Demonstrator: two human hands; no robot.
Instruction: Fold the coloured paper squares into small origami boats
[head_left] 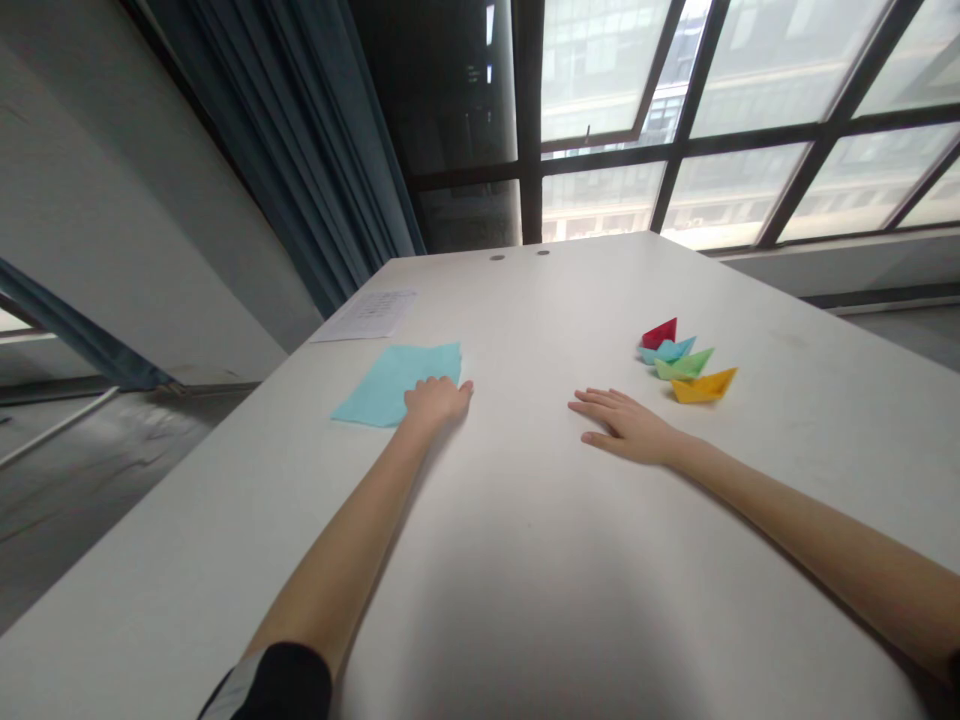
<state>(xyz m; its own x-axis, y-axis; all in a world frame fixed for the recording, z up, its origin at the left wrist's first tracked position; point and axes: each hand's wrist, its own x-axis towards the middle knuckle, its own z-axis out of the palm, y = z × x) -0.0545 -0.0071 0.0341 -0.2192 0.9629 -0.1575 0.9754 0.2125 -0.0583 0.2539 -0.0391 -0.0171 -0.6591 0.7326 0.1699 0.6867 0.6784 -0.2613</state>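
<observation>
A light blue sheet of paper (382, 385) lies on the left part of the white table. My left hand (437, 402) is on its right edge, with the fingers curled down and the thumb out to the right; the fingertips are hidden. My right hand (628, 428) rests on the table with fingers stretched out and nothing in it. Just beyond it, folded paper boats stand in a slanting row: yellow (703, 387), green (682, 365), light blue (667, 350) and red (660, 334). The yellow boat is nearest to that hand.
Behind the blue sheet, a white printed page (367, 315) lies by the left edge of the table (525, 560). Two round grommets, one left (497, 258) and one right (544, 253), sit near the far edge. A blue curtain (300, 130) and windows stand beyond.
</observation>
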